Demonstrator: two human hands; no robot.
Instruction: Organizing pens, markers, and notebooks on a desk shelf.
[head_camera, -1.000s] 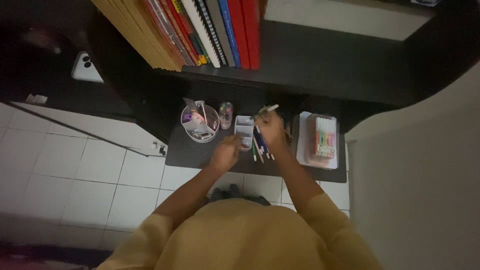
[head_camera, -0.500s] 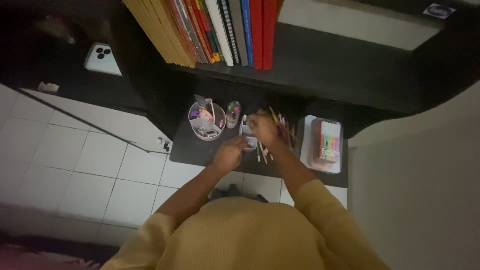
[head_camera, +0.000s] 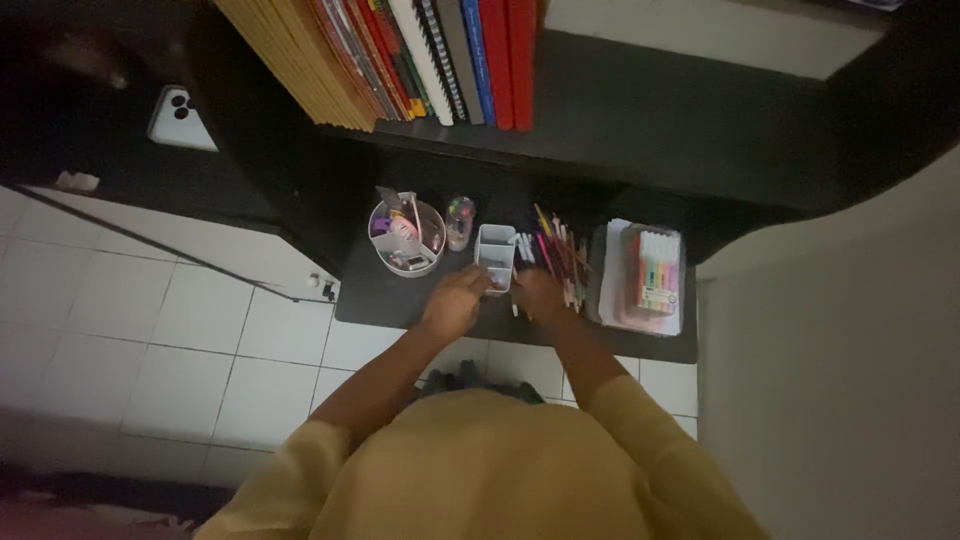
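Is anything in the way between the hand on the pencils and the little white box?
Nothing visible. The right hand rests on the near end of the pile of pencils and pens, and the white box stands right beside that pile. The left hand touches the box's near side, not between them.

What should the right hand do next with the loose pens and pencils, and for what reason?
Probably the right hand should close on a few of the loose pens and pencils and lift them toward the small white holder. It already rests at their near ends, the holder looks open and nearly empty, and the left hand steadies it.
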